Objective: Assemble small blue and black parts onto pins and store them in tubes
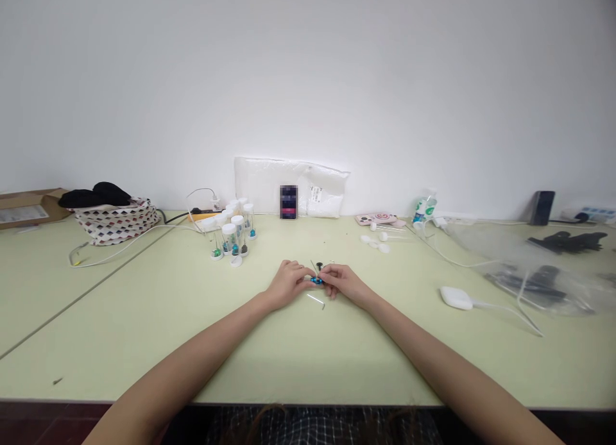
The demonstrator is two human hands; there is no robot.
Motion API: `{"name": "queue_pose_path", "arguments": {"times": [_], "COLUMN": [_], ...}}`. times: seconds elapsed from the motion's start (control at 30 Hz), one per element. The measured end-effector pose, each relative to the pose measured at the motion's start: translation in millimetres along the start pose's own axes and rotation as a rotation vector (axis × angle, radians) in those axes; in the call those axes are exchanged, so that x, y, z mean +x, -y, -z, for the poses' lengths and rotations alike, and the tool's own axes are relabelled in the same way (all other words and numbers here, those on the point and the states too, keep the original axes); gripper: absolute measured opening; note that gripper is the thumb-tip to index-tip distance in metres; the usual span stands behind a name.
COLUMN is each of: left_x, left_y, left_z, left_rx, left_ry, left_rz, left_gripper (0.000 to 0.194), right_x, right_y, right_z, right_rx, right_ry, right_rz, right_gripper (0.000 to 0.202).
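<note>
Near the middle of the table, my left hand [287, 285] pinches a small shiny blue piece [316, 280] from the left side. My right hand [349, 285] closes its fingertips on the same piece from the right. Fingers cover part of it, so its exact kind cannot be made out. Just beyond the fingertips stands a small black round-headed part [319, 265], with a thin metal rod beside it. Closer to me, below the hands, a thin bent metal pin or key [316, 301] lies on the table.
Left of the hands stand several clear tubes with white caps [230, 229], holding green and blue pieces. Behind are a propped phone [289, 202] and a white plastic package [260, 182]. White discs [384, 247] lie back right; a white charger [456, 298] and plastic bag [568, 291] lie right.
</note>
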State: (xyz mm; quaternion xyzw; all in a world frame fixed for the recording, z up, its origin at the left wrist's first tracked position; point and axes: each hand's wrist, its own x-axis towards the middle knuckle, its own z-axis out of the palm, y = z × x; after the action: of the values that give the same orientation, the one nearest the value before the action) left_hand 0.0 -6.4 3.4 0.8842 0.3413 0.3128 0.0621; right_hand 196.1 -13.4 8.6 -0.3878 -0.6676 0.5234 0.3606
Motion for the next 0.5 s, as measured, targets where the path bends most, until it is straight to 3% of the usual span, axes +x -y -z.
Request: {"name": "queue_pose_path", "arguments": {"times": [0.5], "left_x": [-0.1], "left_y": [2.3], "left_z": [-2.9], "left_rx": [0.004], "left_ry": [-0.016], "left_rz": [0.003], "left_gripper": [0.030], "right_x": [0.0], "right_y": [0.1], "right_z": [-0.3], "right_rx": [0.012], "right_ry": [0.007], "right_rz": [-0.016], "right_gripper": [0.035]}}
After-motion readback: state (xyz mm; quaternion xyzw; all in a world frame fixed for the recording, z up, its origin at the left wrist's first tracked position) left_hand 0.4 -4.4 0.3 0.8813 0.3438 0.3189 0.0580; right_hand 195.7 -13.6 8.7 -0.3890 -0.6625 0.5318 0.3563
